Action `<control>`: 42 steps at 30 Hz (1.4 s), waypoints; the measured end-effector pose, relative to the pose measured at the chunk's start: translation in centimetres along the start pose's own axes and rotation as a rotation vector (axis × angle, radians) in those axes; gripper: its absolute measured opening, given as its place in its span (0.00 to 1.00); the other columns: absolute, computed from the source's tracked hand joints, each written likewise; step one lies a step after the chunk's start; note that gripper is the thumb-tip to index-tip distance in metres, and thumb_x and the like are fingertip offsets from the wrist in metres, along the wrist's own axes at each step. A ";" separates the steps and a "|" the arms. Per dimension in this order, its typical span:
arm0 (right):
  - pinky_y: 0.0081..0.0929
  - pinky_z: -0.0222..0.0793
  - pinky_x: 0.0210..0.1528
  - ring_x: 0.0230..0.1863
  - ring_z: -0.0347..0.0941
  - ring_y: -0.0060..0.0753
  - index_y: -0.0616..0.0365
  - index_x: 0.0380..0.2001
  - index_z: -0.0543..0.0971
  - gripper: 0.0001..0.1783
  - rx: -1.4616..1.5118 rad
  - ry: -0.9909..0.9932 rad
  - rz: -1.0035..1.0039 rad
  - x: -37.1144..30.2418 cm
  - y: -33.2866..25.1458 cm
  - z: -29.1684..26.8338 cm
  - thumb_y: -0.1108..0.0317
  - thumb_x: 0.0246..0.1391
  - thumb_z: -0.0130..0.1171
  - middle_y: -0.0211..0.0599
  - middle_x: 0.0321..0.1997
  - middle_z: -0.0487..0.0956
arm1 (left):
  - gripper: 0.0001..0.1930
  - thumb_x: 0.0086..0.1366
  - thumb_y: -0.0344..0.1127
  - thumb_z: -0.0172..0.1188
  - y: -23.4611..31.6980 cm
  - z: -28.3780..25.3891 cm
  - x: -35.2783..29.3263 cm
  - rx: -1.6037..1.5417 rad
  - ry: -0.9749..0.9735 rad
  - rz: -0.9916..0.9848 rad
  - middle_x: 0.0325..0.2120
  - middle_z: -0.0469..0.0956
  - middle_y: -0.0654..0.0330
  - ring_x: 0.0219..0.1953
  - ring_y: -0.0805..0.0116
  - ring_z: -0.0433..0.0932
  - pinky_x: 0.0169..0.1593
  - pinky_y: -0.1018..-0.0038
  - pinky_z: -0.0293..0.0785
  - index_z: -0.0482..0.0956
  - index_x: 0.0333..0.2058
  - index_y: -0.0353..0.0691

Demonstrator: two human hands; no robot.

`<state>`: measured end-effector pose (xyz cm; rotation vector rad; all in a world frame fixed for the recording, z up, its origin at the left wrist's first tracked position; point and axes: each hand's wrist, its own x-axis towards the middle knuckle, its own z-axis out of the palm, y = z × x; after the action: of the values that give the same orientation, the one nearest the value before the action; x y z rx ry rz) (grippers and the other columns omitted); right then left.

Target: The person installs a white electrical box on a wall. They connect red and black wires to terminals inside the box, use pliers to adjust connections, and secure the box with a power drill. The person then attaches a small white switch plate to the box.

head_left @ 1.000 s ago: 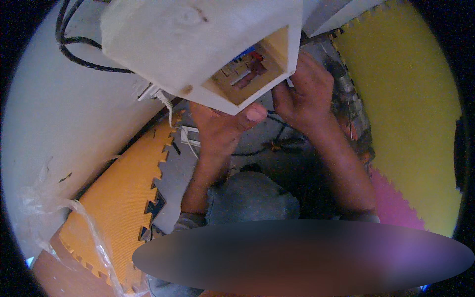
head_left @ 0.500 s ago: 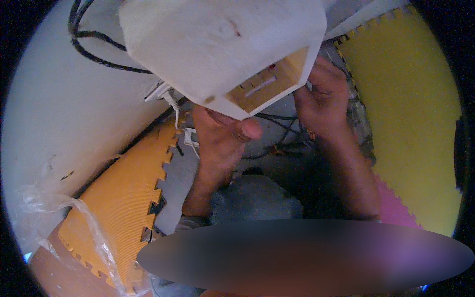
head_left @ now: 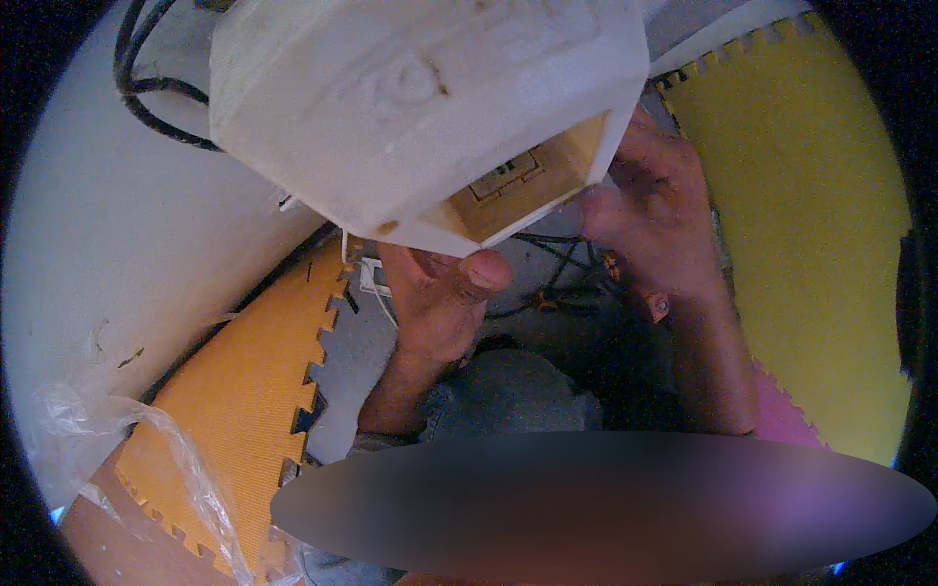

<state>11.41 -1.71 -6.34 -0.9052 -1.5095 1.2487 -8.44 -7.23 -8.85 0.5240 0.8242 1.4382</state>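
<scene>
Casing (head_left: 420, 98), a bulky off-white plastic shell, is held close under the camera and fills the upper middle of the view. It is gripped from below by the left hand (head_left: 440, 298), whose forearm rises from the lower edge; the thumb is pressed flat against the casing's lower edge, the hand closed on it. The right hand (head_left: 650, 220) is curled against the casing's right corner, fingers bent and touching it; whether it grips firmly cannot be told. The casing's surface is scuffed and stained, with raised moulded marks on top. Its open end, yellowed inside and showing small rectangular fittings, is turned down and to the right, toward the person; the long axis runs from upper left to lower right. Below the casing lie dark wires (head_left: 547, 283); to its lower left an orange mat (head_left: 234, 391), to its right a yellow mat (head_left: 801, 244).
</scene>
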 end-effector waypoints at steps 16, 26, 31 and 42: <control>0.43 0.61 0.70 0.68 0.68 0.38 0.61 0.65 0.70 0.53 0.174 -0.054 0.283 1.1 -0.6 0.1 0.37 0.46 0.77 0.39 0.65 0.75 | 0.41 0.64 0.57 0.67 2.2 0.3 0.2 0.066 -0.180 -0.006 0.68 0.67 0.56 0.69 0.53 0.66 0.71 0.50 0.62 0.64 0.69 0.45; 0.44 0.61 0.71 0.68 0.68 0.40 0.60 0.67 0.67 0.53 0.346 -0.087 0.249 1.7 0.2 0.7 0.45 0.45 0.81 0.38 0.66 0.74 | 0.43 0.59 0.35 0.75 3.5 1.5 0.6 -0.067 0.018 -0.112 0.63 0.71 0.55 0.66 0.56 0.70 0.68 0.55 0.66 0.60 0.68 0.37; 0.43 0.62 0.70 0.68 0.68 0.40 0.60 0.67 0.67 0.50 0.361 0.013 0.205 1.5 0.8 1.5 0.49 0.47 0.80 0.39 0.66 0.74 | 0.43 0.61 0.35 0.73 2.7 1.6 0.7 -0.016 0.037 0.004 0.61 0.72 0.54 0.64 0.55 0.72 0.67 0.52 0.69 0.57 0.69 0.36; 0.37 0.76 0.61 0.66 0.72 0.41 0.57 0.65 0.70 0.30 0.318 0.111 -0.104 1.4 1.9 2.9 0.66 0.63 0.68 0.39 0.70 0.72 | 0.34 0.56 0.11 0.56 1.4 0.8 2.1 -0.177 -0.010 0.052 0.52 0.74 0.49 0.51 0.58 0.78 0.65 0.54 0.72 0.57 0.58 0.43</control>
<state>8.18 -0.83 -8.06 -0.6667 -1.2120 1.2951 -8.81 -4.94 -7.64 0.4200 0.6723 1.5385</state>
